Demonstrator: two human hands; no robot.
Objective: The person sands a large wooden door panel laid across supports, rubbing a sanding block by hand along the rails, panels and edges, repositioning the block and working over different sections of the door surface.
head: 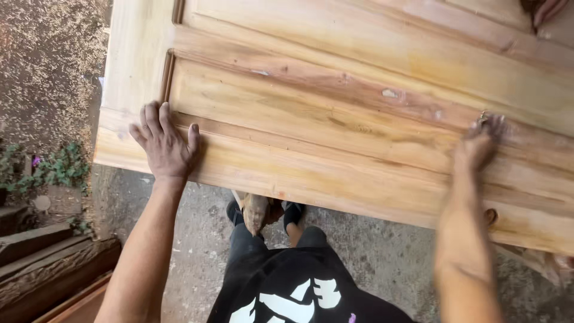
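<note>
Left hand (165,143): flat, fingers spread, palm pressed on the near rail of the wooden door (335,113); grip holds nothing.
Door: lies ahead of both hands, long axis running left to right, near edge above the feet.
Right hand (481,143): fingertips bent onto the panel; grip state unclear.
Hidden: door's far end cut off; another person's fingers (547,11) at the top corner.

So from where I'm sitting, the big pale panelled wooden door (359,101) fills most of the view and blocks anything trying to go straight down through it. My left hand (166,143) and right hand (481,143) lie flat on it. Only open room is under its near edge, over the grey concrete floor (197,239), though my legs crowd that. Dark stacked timber (42,263) shuts off the lower left.
</note>
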